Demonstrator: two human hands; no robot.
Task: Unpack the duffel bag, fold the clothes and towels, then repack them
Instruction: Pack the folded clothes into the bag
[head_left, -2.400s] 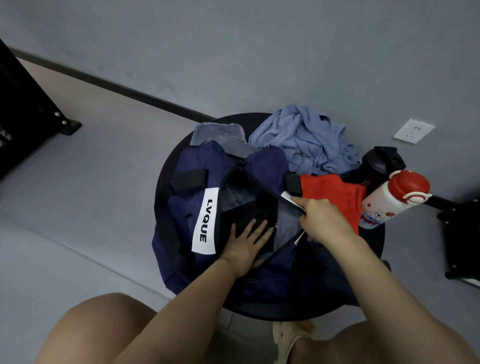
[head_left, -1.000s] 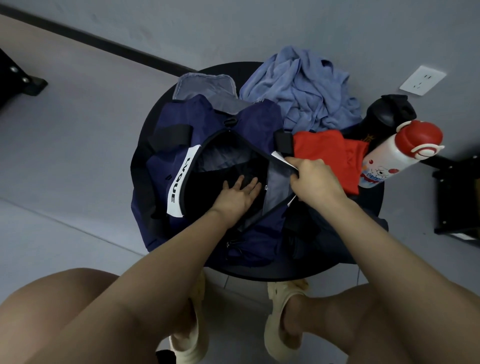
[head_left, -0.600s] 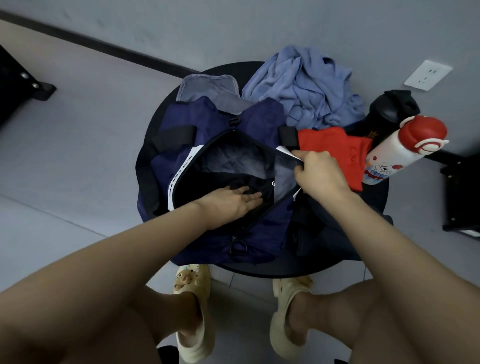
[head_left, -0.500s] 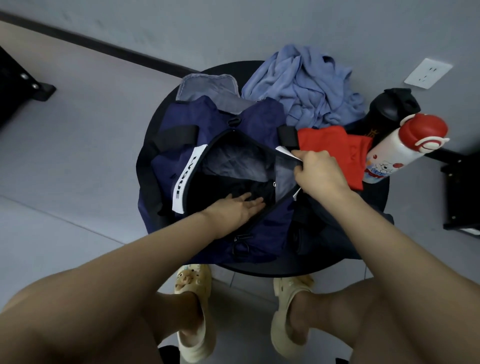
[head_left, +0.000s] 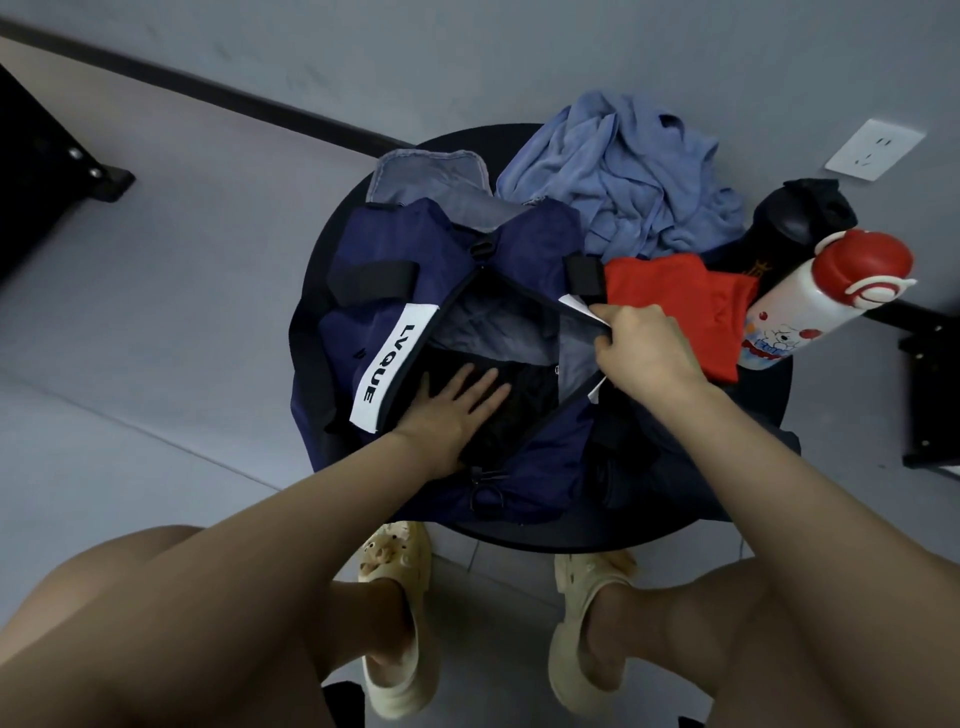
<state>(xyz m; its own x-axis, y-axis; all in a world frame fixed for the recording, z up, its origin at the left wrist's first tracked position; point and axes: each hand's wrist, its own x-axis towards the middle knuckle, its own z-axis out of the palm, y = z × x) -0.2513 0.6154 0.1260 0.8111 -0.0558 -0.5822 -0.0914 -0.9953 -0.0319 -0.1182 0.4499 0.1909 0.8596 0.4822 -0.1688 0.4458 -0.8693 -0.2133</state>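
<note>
A navy duffel bag with a white LVQUE label lies unzipped on a small round black table. My left hand lies flat, fingers straight, on a black garment inside the bag. My right hand grips the right rim of the bag's opening and holds it apart. A red folded garment lies just right of that hand. A crumpled blue cloth is heaped at the table's far side. A dark garment lies under my right forearm.
A white bottle with a red cap and a black flask stand at the table's right edge. A grey pouch lies behind the bag. My feet in cream clogs are under the table. Black furniture legs stand left and right.
My left hand has slid left inside the bag and now lies flat on the black garment. The label side of the bag has flipped outward. My right hand keeps its hold on the rim.
</note>
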